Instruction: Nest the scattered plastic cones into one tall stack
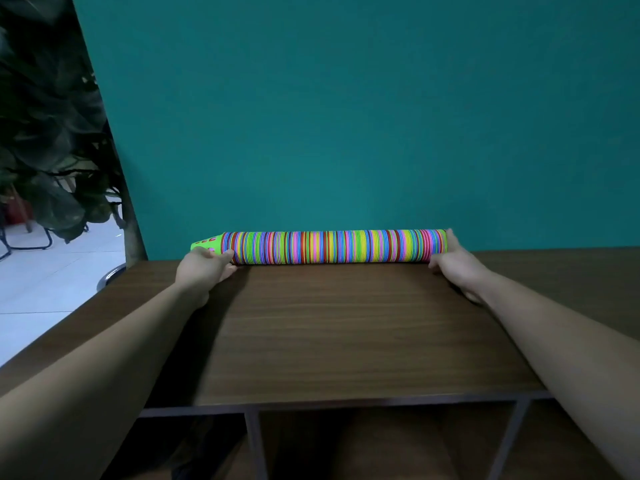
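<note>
- A long stack of nested plastic cones (334, 247), striped in green, red, yellow, pink and blue, lies on its side along the far edge of the dark wood-grain worktop (346, 323), close to the teal wall (346, 116).
- Its tapered tip, a green cone with small red marks, points to the person's left; the wide open base faces right.
- The left hand (202, 268) holds the tip end, its fingers (227, 255) curled around the stack where the taper meets the striped body.
- The right hand (453, 259) presses against the base end, its fingers (452, 237) spread over the rim.
- No loose cones show on the worktop, so the nesting looks finished or nearly so.
- Thin plastic of this kind is likely light and smooth. The long column probably has some give and could sag or slide apart if lifted by the middle.
- Holding both ends and squeezing inward looks soundest, keeping the cones seated.
- To stand it tall, the wide right end would best go down first.
</note>
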A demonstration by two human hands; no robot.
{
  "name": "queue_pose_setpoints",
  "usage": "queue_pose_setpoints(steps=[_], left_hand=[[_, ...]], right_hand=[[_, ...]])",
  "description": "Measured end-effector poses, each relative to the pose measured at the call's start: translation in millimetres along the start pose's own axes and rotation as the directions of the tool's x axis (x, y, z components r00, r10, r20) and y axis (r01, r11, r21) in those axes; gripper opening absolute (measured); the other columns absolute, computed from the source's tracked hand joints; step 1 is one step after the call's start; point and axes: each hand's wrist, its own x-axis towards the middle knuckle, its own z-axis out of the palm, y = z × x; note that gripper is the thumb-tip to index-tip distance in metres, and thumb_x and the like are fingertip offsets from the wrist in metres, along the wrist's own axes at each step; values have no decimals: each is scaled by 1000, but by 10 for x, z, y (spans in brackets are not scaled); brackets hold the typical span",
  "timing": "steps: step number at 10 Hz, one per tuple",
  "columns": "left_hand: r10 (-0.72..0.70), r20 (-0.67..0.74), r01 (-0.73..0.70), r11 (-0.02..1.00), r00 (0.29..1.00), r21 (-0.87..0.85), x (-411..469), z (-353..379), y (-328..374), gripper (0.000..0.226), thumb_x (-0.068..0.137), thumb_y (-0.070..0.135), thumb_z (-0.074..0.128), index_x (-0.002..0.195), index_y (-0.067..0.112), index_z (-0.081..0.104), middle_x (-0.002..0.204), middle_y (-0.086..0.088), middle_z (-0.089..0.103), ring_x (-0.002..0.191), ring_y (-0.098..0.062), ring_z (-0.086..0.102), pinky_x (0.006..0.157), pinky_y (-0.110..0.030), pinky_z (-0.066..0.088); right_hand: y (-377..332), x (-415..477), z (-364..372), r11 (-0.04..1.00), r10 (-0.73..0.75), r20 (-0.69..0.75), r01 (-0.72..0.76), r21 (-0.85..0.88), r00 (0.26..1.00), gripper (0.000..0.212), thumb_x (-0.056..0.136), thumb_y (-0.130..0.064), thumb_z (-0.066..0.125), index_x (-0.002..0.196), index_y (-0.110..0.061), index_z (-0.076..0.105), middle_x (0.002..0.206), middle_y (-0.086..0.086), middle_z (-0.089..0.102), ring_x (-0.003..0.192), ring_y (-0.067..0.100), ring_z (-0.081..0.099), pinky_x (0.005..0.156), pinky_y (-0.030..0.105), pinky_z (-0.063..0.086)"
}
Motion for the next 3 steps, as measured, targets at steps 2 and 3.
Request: queue_pose_setpoints(steps=[2,3], left_hand=[[64,58,-65,998,996,24,42,-67,-56,37,92,30,84,110,1,70,106,-7,79,90,-10,81,95,-35,62],[144,-23,-138,975,989,173,-99,-45,-34,40,91,36,79,116,7,68,100,-4,80,84,-10,80,84,-33,61]], right_hand=[[-43,79,38,976,-19,24,24,-215,1000,109,90,-16,62,168,-30,-13,178,5,-3,162,31,12,128,46,21],[-20,7,147,950,-123,-107,86,-300,987,100,95,-27,65,170,-21,-1,178,8,1,162,31,13,131,47,18]])
